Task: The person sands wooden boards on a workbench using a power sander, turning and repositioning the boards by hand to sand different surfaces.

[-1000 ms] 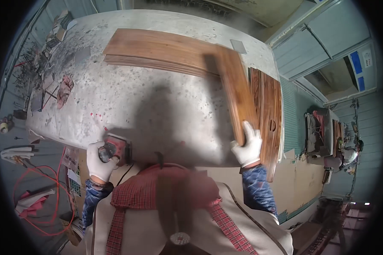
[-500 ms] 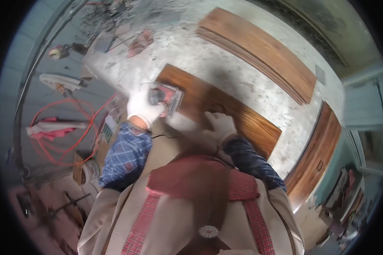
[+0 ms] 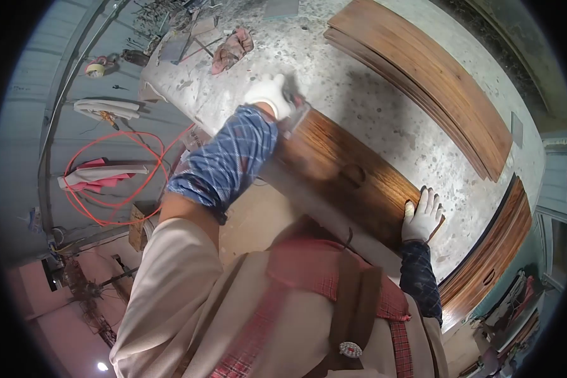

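My left hand, in a white glove, is closed on a small red-and-grey power sander. The hand hides most of the tool, which sits at the left end of a brown wooden panel. Motion blurs its edge. The panel lies slantwise on the pale, speckled table and has a dark rounded handle opening near its middle. On the panel's right end rests my gloved right hand, open, with fingers stretched out and pointing away from me.
A stack of long brown boards lies on the table's far side. Another group of boards lies at the right. A crumpled pinkish rag is at the far left. An orange hose loops left of the table.
My left hand has moved the sander to the panel's left end, farther from me. My right hand has shifted from the near middle edge to the right end, its fingers now spread. The view has shifted.
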### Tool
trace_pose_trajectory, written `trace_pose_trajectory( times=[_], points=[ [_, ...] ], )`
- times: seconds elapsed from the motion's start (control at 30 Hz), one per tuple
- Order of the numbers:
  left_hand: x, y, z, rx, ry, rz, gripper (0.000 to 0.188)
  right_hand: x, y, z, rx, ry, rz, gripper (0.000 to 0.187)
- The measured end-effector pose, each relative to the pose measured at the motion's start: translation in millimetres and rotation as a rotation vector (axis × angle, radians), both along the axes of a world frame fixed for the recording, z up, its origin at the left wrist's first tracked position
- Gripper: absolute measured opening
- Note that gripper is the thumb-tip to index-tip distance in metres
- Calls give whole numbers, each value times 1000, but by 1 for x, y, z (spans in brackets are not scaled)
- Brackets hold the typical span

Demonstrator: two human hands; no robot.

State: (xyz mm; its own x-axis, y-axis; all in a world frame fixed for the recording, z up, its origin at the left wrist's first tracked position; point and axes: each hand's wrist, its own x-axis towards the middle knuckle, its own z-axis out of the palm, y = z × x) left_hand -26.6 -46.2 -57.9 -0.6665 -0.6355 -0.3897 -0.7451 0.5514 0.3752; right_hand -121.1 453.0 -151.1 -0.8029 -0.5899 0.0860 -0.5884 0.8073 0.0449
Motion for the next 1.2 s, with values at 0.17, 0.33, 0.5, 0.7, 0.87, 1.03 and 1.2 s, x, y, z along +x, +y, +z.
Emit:
trace_pose_trajectory(
  times=[0.17,0.33,0.5,0.7,0.87,1.03,1.2],
  points=[
    [-5,-7,13,-355,39,-52,37,-2,-8,16,22,-21,6,64],
    [-37,112,25,-439,263,-229,47,-1,-5,8,-87,-45,2,63],
    [-37,167,63,-116,-75,-351,51,1,4,2,-97,-112,-14,65],
    [-17,42,19,-405,90,-92,49,-3,-3,6,-118,-79,34,63],
    [33,-32,2,-494,81,-107,59,-5,-3,11,-115,-113,39,63],
    [118,9,3,-598,339,-223,58,1,0,9,-27,-126,-36,63],
    [68,-20,9,-625,419,-343,50,-1,0,9,11,-140,-41,63]
  ],
)
